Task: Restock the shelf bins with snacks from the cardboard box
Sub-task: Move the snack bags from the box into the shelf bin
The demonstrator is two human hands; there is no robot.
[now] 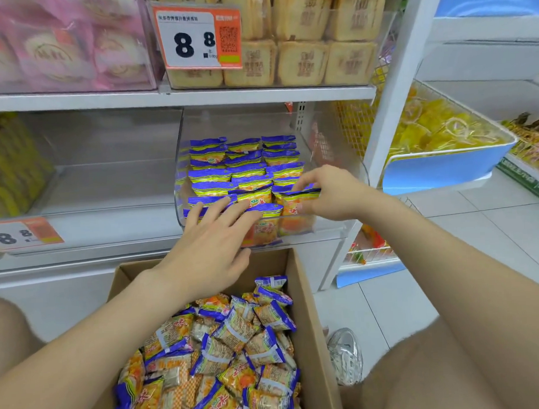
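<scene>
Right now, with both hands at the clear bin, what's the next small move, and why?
Probably seat the packet in the front row and let go. The right hand pinches its top edge at the front right of the clear bin, while the left hand lies flat on the neighbouring front packets. The cardboard box holds plenty more.

Brown cardboard box (310, 326) of loose blue-and-orange snack packets (225, 345), before and below white shelf board (108, 217), clear plastic bin (328, 226) on it holding rowed packets (248, 171), left hand (208, 241) atop front-left rows, right hand (332, 192) pinching front-right packet (296, 200)
</scene>
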